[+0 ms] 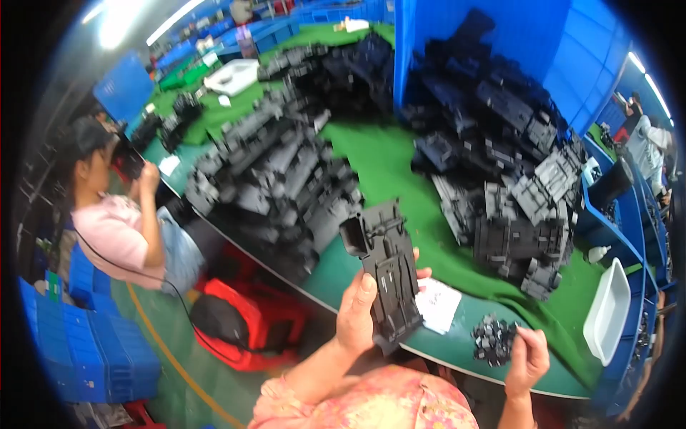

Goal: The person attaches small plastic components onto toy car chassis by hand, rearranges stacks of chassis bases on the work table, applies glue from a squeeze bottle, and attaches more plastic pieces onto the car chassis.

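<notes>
My left hand [355, 311] grips a long black molded plastic housing [391, 282], tilted upright above the table's front edge, with a square opening at its upper left corner. Its fingers wrap behind the housing and show at its right side. Over at the right, my right hand [529, 357] has its fingertips pinched together at the edge of a small pile of dark clip-like pieces [491, 337]. Whatever is in that pinch is too small to make out. A white paper sheet [439, 306] lies on the table, partly behind the housing.
Large heaps of similar black housings stand at left [279, 175] and right [518, 232] on green cloth [382, 161]. A blue partition [493, 36] rises behind. A white tray [607, 314] and small white bottle [599, 253] lie right. A co-worker [118, 229] sits left, beside a red chair [246, 322].
</notes>
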